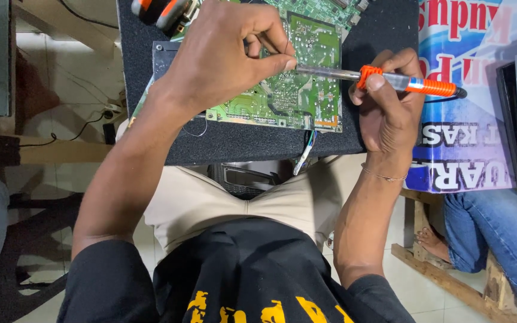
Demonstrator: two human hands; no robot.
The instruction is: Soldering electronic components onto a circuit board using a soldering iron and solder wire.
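While the green circuit board (294, 90) lies flat on a dark foam mat (240, 140) across the person's lap, both hands work over it. The left hand (222, 57) hovers above the board's left half, thumb and forefinger pinched shut on a thin strand of solder wire (276, 46), the other fingers curled in; the pinch sits at about 3 o'clock from the knuckles, right against the metal shaft of the tool. The right hand (390, 107) grips a soldering iron (384, 79) with an orange and clear handle, fingers wrapped around the handle and the thumb pressed on its orange collar. The iron lies nearly level, its handle pointing toward 3 o'clock and its silver shaft running toward 9 o'clock until it meets the left fingertips over the board; the tip itself is hidden behind them. A black cord leaves the handle's far end.

At 12 o'clock from the left hand an orange and black tool (160, 12) rests at the mat's top edge. From the board's lower edge, at 6 o'clock, a small bundle of thin coloured wires (305, 152) hangs down over the mat. At 3 o'clock from the iron stands a printed blue, red and white banner (468, 119), and below it, around 5 o'clock, another person's leg in blue jeans (498, 233) shows with a bare foot on a wooden pallet (444, 281).
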